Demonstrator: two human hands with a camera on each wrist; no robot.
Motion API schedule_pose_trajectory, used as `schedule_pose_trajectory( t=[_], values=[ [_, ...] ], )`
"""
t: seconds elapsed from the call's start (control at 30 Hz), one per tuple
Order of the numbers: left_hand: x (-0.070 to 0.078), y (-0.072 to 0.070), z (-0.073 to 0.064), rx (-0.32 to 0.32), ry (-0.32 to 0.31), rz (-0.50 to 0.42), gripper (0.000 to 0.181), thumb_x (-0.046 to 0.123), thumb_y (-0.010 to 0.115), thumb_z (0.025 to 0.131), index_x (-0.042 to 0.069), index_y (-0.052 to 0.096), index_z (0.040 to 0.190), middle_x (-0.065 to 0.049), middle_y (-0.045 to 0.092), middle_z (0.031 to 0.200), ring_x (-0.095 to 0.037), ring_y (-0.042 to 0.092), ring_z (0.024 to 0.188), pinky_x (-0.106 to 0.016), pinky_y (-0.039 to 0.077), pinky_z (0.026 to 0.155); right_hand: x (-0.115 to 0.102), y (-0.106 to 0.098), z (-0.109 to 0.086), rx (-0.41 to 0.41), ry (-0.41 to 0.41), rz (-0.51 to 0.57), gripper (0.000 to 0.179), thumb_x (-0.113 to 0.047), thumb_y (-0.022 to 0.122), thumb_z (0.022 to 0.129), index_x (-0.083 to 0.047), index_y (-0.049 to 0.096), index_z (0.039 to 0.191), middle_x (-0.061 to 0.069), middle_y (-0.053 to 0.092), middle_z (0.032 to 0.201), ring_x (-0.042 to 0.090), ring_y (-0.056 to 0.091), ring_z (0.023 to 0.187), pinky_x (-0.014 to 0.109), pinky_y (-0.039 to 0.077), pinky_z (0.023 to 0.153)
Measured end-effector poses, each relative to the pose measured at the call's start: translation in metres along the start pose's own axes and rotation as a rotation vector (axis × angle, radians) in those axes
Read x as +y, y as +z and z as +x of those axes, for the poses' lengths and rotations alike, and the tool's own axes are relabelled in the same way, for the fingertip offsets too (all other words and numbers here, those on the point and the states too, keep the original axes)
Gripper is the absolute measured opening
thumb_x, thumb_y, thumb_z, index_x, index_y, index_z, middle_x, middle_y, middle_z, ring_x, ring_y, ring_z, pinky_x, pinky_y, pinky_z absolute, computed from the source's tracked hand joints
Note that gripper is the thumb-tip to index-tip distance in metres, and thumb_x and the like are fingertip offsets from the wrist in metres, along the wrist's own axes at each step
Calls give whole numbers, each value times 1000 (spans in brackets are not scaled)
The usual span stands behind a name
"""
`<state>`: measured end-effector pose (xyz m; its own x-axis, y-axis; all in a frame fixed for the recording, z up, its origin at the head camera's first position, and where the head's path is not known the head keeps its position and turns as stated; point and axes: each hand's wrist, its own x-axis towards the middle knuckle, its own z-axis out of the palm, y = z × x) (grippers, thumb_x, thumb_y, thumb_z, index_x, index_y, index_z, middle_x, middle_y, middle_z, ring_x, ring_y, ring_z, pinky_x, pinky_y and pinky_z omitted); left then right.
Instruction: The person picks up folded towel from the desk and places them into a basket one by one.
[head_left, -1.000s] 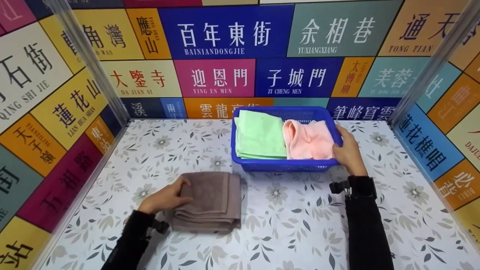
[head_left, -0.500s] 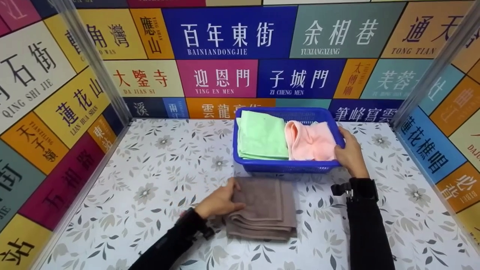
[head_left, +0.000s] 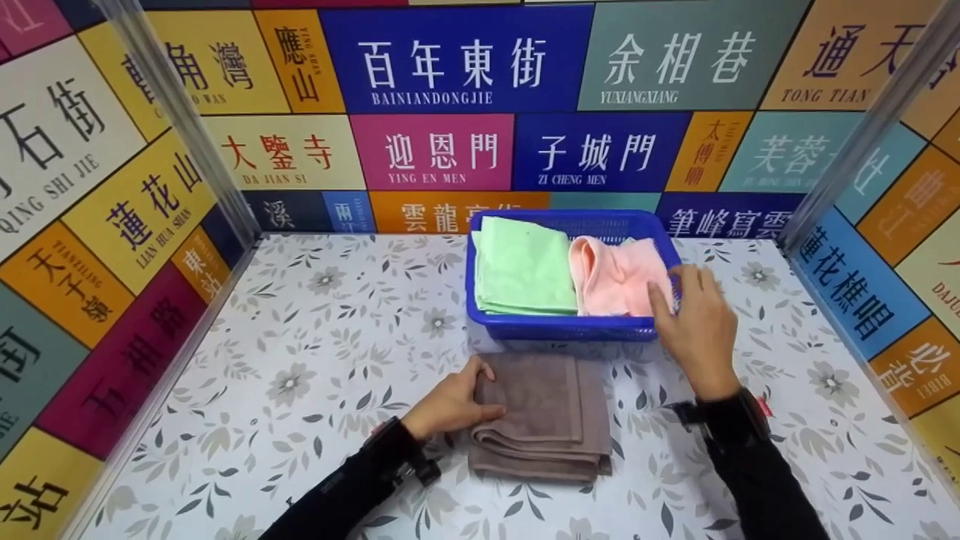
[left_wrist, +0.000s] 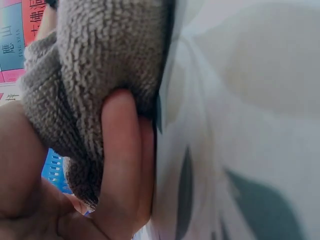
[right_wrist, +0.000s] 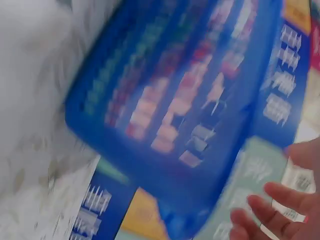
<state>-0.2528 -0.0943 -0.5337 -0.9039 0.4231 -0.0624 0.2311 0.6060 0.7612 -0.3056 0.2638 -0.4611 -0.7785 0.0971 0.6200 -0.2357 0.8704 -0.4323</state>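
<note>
A folded brown towel [head_left: 536,397] lies in front of the basket, its layers stacked and its folded edges facing the near side. My left hand [head_left: 454,401] grips its left edge, thumb on top. In the left wrist view, fingers [left_wrist: 121,150] tuck under the fuzzy towel [left_wrist: 110,50], close to the tabletop. A blue plastic basket [head_left: 559,327] holds a folded green towel [head_left: 525,266] on its left side and a folded pink towel [head_left: 622,277] on its right. Beside the basket's right rim is my right hand [head_left: 697,334], its fingers spread and apart from the basket in the right wrist view.
The tabletop [head_left: 360,322] has a floral leaf print. Behind the basket rises a back wall [head_left: 435,154] of coloured sign panels, with a similar wall [head_left: 127,225] on the left and another on the right.
My left hand has moved the brown towel rightward, to in front of the basket. My right hand has let go of the basket's right rim and drawn slightly toward me.
</note>
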Motion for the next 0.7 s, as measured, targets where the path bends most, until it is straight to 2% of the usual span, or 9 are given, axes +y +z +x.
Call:
schedule_pose_trajectory(
  t=[0.07,0.1,0.2,0.23,0.3,0.37,0.5,0.6,0.7],
  values=[
    [0,0,1,3,2,-3,50,35,84,85,18,50,119,6,46,72,-15,52,67,-33,46,66,-10,-7,-16,-54,-22,64,30,-32,66,101,-2,66,105,14,66,85,31,60,70,43,46,61],
    [0,0,1,5,3,-4,50,35,84,85,18,51,119,6,46,72,-15,52,67,-33,46,67,-14,-8,-25,-113,-21,92,30,-34,65,102,-4,66,102,11,67,81,26,59,67,39,46,59],
    [-1,1,1,15,3,10,50,34,84,85,18,51,118,7,45,71,-15,50,66,-33,45,67,-24,-8,-49,-376,11,106,41,-45,58,105,-5,66,108,7,71,83,20,63,69,36,53,63],
    [-1,1,1,16,2,14,50,34,84,85,18,51,118,7,45,70,-14,50,66,-32,45,67,-26,-5,-56,-469,27,84,49,-50,55,105,-3,65,116,8,71,87,21,65,73,38,55,66],
    [-1,3,1,16,1,17,50,35,84,84,18,51,117,7,45,70,-14,50,65,-32,44,66,-30,1,-69,-621,45,26,67,-58,50,104,3,60,129,17,73,100,31,69,83,48,59,74],
    [-1,4,1,16,8,14,50,35,85,84,18,51,117,7,45,70,-13,49,65,-31,44,64,-33,10,-79,-708,43,-28,82,-64,51,101,9,54,137,27,71,112,42,70,94,57,58,83],
    [-1,5,2,19,24,-3,50,33,85,84,16,50,116,7,46,71,-14,49,64,-30,43,62,-44,26,-92,-740,21,-21,88,-62,66,92,11,51,139,35,66,122,51,66,109,63,54,93],
    [-1,4,2,23,31,-18,50,31,86,84,14,50,115,7,45,70,-13,48,63,-30,42,61,-51,36,-97,-728,36,68,85,-49,78,88,10,47,141,35,66,124,50,66,111,61,54,96],
    [-3,4,2,27,38,-34,50,28,86,83,13,50,115,8,43,70,-13,47,63,-29,41,62,-55,41,-100,-719,65,140,90,-36,82,87,12,37,148,39,62,128,53,64,115,62,52,101]
  ],
)
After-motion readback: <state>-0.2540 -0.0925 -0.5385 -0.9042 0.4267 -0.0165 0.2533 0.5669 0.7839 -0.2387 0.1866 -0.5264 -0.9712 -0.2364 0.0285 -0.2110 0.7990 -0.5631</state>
